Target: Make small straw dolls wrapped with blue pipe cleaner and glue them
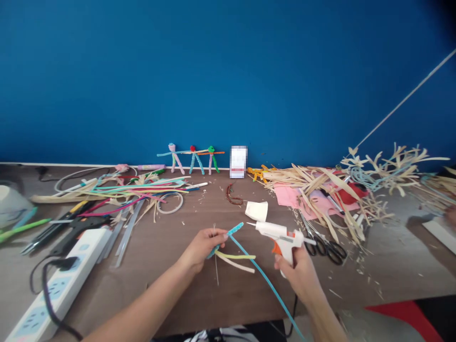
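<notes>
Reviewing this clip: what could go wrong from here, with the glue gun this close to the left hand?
If it is hot, the nozzle of the glue gun in the right hand could burn the left hand, since it points toward those fingers from close by. The thin strips splay loosely from the left hand's grip, so they might slip apart.

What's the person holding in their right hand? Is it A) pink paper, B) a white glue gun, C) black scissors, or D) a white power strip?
B. The right hand is wrapped around the handle of the white hot glue gun, and its nozzle points toward the left.
</notes>
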Available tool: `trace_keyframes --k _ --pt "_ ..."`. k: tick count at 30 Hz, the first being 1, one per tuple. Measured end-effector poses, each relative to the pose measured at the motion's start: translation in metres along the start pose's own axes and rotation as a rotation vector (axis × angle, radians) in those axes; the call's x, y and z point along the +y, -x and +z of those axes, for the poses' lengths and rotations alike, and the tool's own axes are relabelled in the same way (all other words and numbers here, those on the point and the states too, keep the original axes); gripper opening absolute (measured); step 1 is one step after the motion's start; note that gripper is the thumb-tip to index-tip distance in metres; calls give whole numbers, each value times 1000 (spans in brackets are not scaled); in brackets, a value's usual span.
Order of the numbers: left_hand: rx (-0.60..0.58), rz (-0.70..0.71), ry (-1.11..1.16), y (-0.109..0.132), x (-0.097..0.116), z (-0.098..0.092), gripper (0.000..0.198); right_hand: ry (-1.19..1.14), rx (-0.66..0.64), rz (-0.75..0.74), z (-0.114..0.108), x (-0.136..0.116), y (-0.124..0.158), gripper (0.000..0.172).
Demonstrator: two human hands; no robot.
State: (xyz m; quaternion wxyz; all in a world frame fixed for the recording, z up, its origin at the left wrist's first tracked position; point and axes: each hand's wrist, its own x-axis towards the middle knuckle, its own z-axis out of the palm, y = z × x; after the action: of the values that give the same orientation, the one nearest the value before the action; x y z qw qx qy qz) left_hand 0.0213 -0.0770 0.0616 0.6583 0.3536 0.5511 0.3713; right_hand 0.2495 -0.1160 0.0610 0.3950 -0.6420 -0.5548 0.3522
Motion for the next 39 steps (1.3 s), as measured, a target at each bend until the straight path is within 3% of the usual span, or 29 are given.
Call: trace_keyframes --k 6,12,33,39 --pt "22 -71 178 -4 -9 -3 27 149 -101 -156 15 -4 14 30" --pt "4 -147 308 -5 -14 -1 19 147 -123 -168 24 0 13 32" --pt "6 -120 253 -1 -8 -1 29 262 -73 -320 25 -7 8 24" --pt "10 -112 244 -1 -6 -1 28 242 -105 -303 24 -10 8 23"
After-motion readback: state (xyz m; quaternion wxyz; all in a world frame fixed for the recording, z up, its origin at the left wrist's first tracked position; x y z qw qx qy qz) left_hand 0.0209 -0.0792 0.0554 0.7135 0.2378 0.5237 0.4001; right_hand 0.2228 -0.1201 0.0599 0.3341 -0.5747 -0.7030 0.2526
